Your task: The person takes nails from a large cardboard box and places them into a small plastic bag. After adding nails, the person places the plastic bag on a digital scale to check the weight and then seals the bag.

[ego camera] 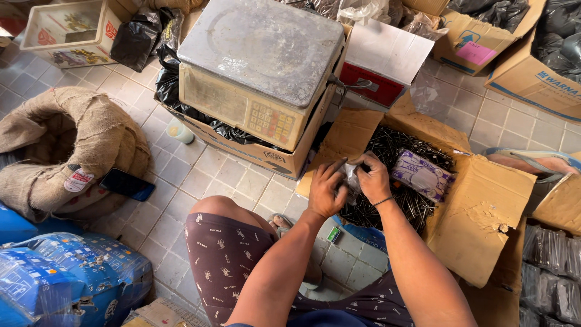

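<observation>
Hands: left hand [325,189] and right hand [372,177] both pinch a small clear bag [351,178] over the near left edge of the nail box [484,206].
Nails [396,145]: dark heap, pointing every way.
Around: purple packet [422,174] lies on the nails; grey scale [260,66] stands behind.
Floor: blue phone [126,184] beside the brown sack [66,151].

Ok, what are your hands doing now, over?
Left hand and right hand pinch a small clear bag. Above open box of dark nails. Nothing in the way.

Purple packet [422,174] atop boxed nails [387,145]
</observation>
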